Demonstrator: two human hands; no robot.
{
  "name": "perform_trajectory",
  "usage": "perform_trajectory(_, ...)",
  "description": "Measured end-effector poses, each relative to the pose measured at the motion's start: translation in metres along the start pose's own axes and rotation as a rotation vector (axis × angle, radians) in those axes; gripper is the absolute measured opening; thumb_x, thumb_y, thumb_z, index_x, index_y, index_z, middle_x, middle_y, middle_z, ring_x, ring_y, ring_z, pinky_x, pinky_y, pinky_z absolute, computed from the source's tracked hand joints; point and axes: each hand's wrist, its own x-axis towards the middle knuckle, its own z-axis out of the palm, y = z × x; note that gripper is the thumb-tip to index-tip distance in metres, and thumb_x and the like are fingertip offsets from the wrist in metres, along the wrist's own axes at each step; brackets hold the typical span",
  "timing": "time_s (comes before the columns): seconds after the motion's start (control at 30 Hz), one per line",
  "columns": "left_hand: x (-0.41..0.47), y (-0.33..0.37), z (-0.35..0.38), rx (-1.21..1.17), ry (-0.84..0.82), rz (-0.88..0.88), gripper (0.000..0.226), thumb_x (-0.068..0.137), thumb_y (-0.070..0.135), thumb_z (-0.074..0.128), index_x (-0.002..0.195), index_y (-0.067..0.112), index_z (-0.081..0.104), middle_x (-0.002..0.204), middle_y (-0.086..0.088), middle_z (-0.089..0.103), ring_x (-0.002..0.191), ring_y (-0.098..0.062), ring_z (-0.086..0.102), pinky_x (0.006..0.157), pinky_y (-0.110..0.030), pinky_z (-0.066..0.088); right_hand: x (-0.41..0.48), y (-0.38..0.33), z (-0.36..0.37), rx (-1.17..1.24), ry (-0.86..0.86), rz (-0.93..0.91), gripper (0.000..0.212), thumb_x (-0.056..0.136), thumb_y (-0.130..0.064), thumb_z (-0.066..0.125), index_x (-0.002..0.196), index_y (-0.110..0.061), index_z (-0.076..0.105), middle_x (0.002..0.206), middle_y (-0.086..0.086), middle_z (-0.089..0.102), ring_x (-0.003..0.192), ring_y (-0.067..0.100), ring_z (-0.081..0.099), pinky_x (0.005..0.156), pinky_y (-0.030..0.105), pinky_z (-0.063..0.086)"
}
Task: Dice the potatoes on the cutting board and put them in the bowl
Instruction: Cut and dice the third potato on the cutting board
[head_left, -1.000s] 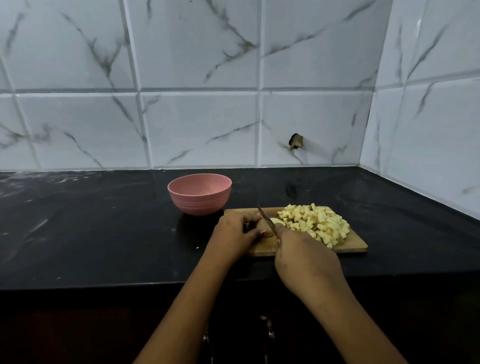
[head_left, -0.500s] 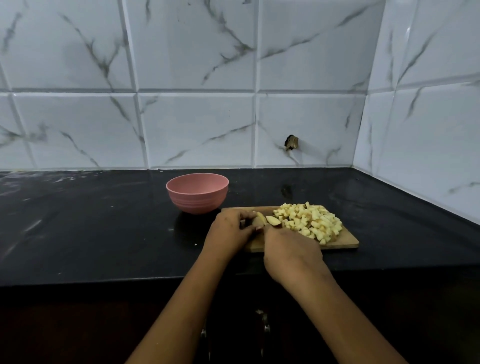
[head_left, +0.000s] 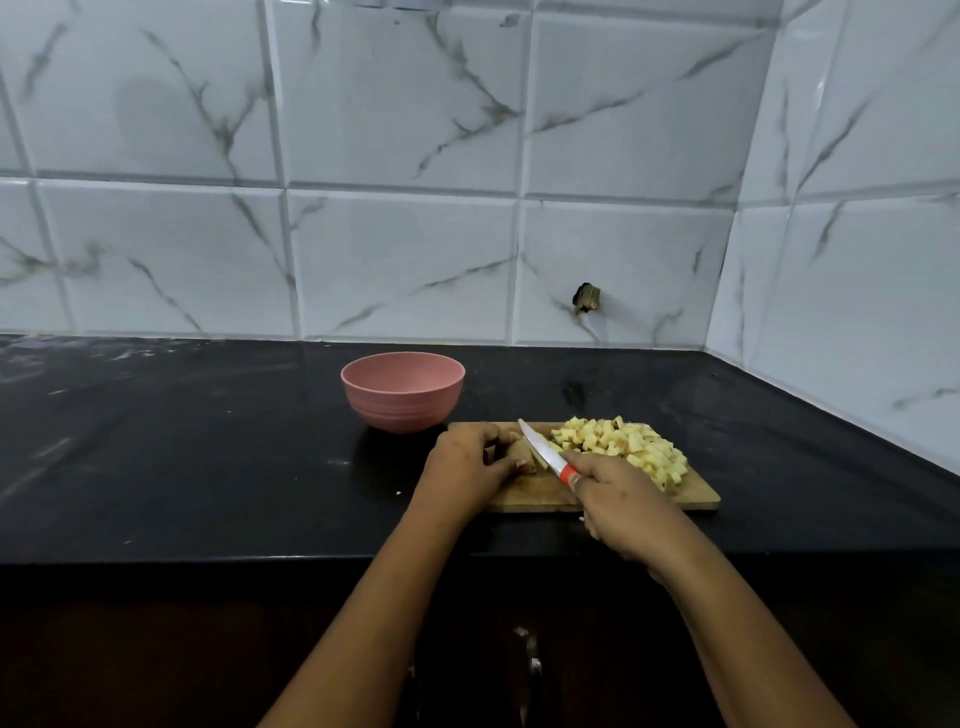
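— Potato piece (head_left: 523, 453), where?
— At the left end of the cutting board (head_left: 696, 500), pinched by the left hand (head_left: 467, 465); diced pile (head_left: 628, 447) on its right half.
— Right hand (head_left: 618, 493)?
— Grips the knife (head_left: 540, 448), blade just beside the piece. The bowl (head_left: 402, 410) stands near the board's far left corner.

I see wooden cutting board (head_left: 698, 500) flat on black counter (head_left: 208, 467), long side toward me. Heap of pale yellow potato dice (head_left: 623, 447) covers board's right half, reaching close to right edge. Uncut potato chunk (head_left: 522, 453) on board's left part, brownish skin showing, pinned under left hand (head_left: 467, 467). Knife (head_left: 543, 449): red handle gripped in right hand (head_left: 618, 493), blade slanting up-left, edge just beside chunk; contact unclear to me. Pink bowl (head_left: 402, 392) upright on counter, ribbed outer wall, just behind board's left corner.
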Motion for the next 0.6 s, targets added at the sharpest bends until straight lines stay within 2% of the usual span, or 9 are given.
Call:
perform_trajectory(0.17,-0.002,0.002,-0.004,-0.032,-0.011,0.009,0.020,0.082,0.024,0.074,0.102,0.024,0.074,0.086,0.011,0.062,0.081,-0.003,0.055,0.078,-0.021,0.047,-0.002,-0.008,0.010,-0.213,0.114,-0.075,0.045,0.103,-0.025,0.033,0.148,-0.030,0.035,0.117,-0.003,0.062,0.094,0.012,0.058,0.078,0.032,0.051)
perform_trajectory(0.37,0.000,0.002,-0.003,-0.047,-0.035,-0.004,0.020,0.081,0.022,0.075,0.101,0.023,0.073,0.086,0.013,0.063,0.085,-0.004,0.057,0.081,-0.022,0.048,-0.005,-0.015,0.020,-0.447,0.166,-0.089,0.049,0.102,-0.023,0.033,0.150,-0.032,0.027,0.120,0.000,0.061,0.096,0.017,0.060,0.069,0.031,0.047)
perform_trajectory(0.5,0.000,0.001,-0.002,-0.027,-0.034,-0.015,0.028,0.082,0.023,0.075,0.110,0.021,0.071,0.105,0.003,0.068,0.096,-0.009,0.059,0.088,-0.026,0.049,-0.004,-0.016,0.023,-0.506,0.191,-0.104,0.050,0.101,-0.021,0.034,0.149,-0.031,0.028,0.114,-0.002,0.062,0.091,0.015,0.060,0.063,0.028,0.043)
perform_trajectory(0.6,0.000,0.001,-0.002,-0.011,-0.032,-0.008,0.028,0.082,0.022,0.074,0.110,0.019,0.071,0.108,0.000,0.068,0.098,-0.012,0.060,0.090,-0.028,0.048,-0.002,-0.020,0.023,-0.564,0.182,-0.119,0.048,0.100,-0.018,0.037,0.147,-0.029,0.032,0.113,0.000,0.062,0.089,0.016,0.060,0.061,0.028,0.040)
